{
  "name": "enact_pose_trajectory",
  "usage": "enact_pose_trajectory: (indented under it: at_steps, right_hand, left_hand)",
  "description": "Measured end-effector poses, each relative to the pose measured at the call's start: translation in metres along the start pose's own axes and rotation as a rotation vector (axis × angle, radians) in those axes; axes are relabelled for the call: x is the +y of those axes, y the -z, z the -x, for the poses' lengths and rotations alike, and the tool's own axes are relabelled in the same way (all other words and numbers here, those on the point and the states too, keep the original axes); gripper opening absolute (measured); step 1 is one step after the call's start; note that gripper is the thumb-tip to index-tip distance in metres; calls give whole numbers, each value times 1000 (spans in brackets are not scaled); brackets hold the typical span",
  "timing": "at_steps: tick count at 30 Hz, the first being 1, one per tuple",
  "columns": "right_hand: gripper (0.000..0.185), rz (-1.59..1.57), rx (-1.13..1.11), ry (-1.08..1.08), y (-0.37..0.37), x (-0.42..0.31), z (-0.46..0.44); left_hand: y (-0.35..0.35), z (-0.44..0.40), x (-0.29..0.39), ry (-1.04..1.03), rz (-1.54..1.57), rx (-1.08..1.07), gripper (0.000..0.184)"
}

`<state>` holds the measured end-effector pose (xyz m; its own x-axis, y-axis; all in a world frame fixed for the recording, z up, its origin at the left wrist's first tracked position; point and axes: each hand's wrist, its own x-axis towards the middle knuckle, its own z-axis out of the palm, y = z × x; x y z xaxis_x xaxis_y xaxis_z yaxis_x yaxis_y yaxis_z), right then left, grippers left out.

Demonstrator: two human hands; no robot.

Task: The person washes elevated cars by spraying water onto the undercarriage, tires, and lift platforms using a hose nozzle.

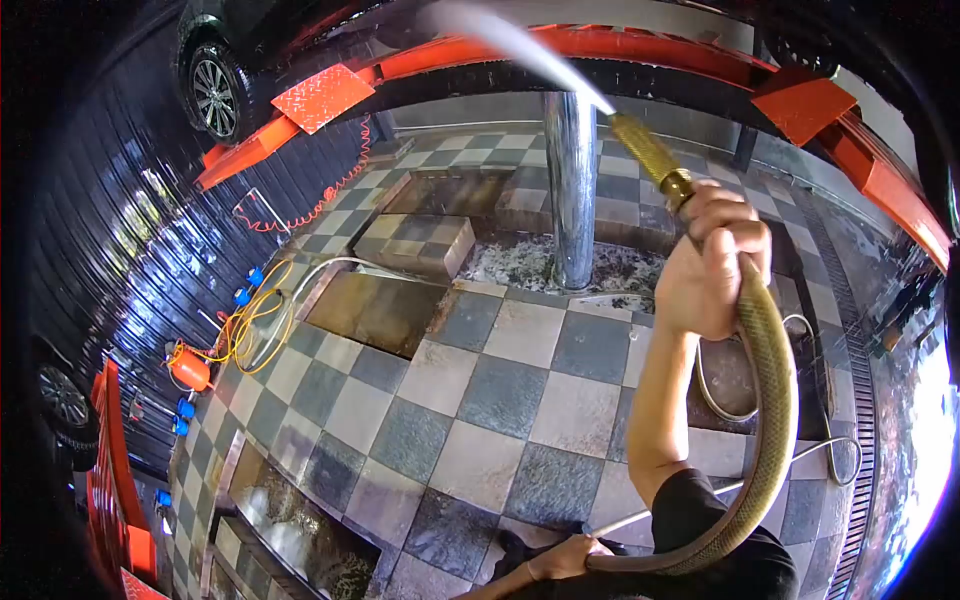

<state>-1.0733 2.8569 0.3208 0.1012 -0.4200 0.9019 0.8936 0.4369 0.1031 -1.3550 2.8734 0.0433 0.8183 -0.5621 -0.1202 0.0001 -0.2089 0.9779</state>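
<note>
My right hand (715, 255) is raised at the upper right, fingers wrapped round a thick olive hose just behind its brass nozzle (648, 150). From the tip a white jet of water (540, 60) shoots up and to the left, toward the underside of the lift. The hose (775, 390) bends down past my right forearm in a wide curve. Low in the view, my left hand (572, 556) is closed round the same hose near my body. Overhead are the red lift arms (560, 45) and a dark car's wheel (212, 90).
A shiny lift column (572, 190) rises from a wet, foamy pit. Sunken openings (375, 315) break the checkered floor (480, 465). At the left lie a yellow cable (255, 320) and an orange container (190, 367). A drain grate (860, 400) runs along the right, near a thin pale hose (720, 405).
</note>
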Motion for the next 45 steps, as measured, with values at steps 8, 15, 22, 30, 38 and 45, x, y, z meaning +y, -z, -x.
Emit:
enact_pose_trajectory:
  at_steps: [8,15,22,30,38,45]
  right_hand:
    - [14,-160,-31,30,-17,-8,-4]
    - [9,-55,265,39,-14,-10,-5]
    - [15,35,433,12,-11,-4,5]
    - [11,111,434,-24,-5,1,19]
    - [12,-40,203,-87,-34,-7,29]
    - [14,-212,-196,-149,-57,-7,53]
  left_hand:
    - [-4,2,-2,-32,-25,-29,26]
    - [-3,10,1,-2,1,31,27]
    - [1,9,18,0,-27,-18,27]
    - [-11,11,5,-88,34,44,27]
    - [-9,10,6,49,3,-41,31]
    - [-97,1,-147,-207,-169,275,29]
